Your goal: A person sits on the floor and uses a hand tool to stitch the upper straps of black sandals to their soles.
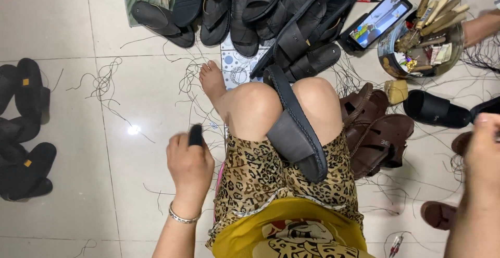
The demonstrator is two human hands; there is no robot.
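Note:
A black sandal is wedged sole-up between my knees, its stitched rim showing. My left hand hovers beside my left thigh, closed around a small black tool handle that sticks up from the fist. My right hand is at the right edge, raised above the floor, blurred; what its fingers grip cannot be made out. Loose black threads lie scattered over the tiles.
A heap of black sandals lies ahead, more black sandals at left, brown sandals by my right knee. A phone leans beside a round tray of tools. Another person's arm reaches in at top right.

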